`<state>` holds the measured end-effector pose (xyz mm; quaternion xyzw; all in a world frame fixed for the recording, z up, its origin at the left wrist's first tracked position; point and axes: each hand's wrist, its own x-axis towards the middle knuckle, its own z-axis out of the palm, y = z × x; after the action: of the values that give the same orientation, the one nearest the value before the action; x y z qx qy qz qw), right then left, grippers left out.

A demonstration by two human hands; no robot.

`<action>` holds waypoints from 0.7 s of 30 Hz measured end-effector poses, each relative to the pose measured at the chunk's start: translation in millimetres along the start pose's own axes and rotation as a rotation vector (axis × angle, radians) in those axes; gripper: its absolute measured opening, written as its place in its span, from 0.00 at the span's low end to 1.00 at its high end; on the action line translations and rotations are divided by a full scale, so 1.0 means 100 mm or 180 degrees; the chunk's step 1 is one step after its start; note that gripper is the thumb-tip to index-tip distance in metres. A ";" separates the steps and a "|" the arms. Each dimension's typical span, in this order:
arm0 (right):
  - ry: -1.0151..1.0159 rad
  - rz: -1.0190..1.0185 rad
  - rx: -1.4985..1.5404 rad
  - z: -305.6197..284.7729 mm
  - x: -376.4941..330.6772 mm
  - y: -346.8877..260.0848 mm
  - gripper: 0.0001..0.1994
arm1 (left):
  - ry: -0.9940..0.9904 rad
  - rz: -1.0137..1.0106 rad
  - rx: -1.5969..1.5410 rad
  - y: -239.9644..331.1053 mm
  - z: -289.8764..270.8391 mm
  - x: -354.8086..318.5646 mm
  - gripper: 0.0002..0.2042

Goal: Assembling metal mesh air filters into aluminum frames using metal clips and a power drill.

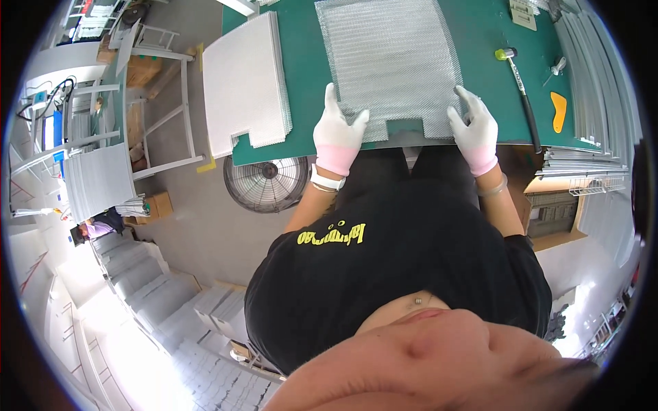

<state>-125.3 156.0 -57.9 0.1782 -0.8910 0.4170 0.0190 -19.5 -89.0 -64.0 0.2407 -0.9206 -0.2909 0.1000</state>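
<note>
Silvery mesh [391,61] between two gloved hands [338,133] [476,131]; one hammer [520,89], one fan [269,183]

Before us, a silver-grey, roughly rectangular metal mesh sheet [391,61] lies on the green tabletop [483,48]. We see a rectangular notch in its near edge, close to the table's front; its far end reaches the view's upper rim.

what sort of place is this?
Likely a factory workshop or light assembly area: a green workbench bearing a mesh panel, a hammer and stacked long strips at its right.
</note>
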 end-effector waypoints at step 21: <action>0.0309 -0.0907 -0.0826 0.22 -0.04 0.32 0.18 | -0.0027 0.0031 0.0298 -0.10 0.20 0.02 0.44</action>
<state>-130.0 159.3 -96.9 0.2784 -0.9011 0.2998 0.1436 -23.8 -87.4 -86.4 0.2394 -0.9348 -0.2479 0.0861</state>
